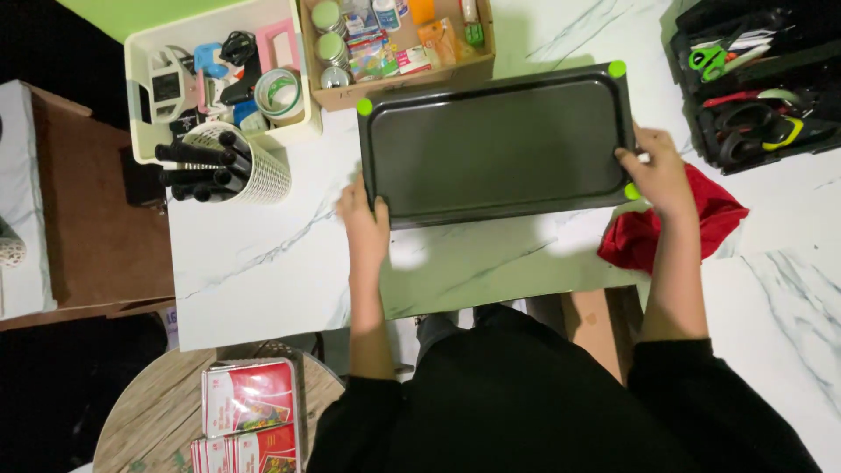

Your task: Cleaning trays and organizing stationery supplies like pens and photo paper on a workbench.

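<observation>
The near strip of the marble desk [263, 271] in front of the black tray [495, 144] is open for passing. A cardboard box [396, 83] and white bin [144, 96] crowd the far edge, a pen cup [250, 171] guards the tray's left, and a red cloth [692, 223] blocks the right.

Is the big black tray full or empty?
Empty. The black tray shows only bare dark surface inside its rim; both hands grip its short ends.

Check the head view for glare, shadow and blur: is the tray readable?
Head view: sharp overall, no motion blur; the dark tray is evenly lit with only a faint sheen, edges clear. Soft shadows fall on the table below the tray and both hands. Left and bottom corners sink into near-black.
</observation>
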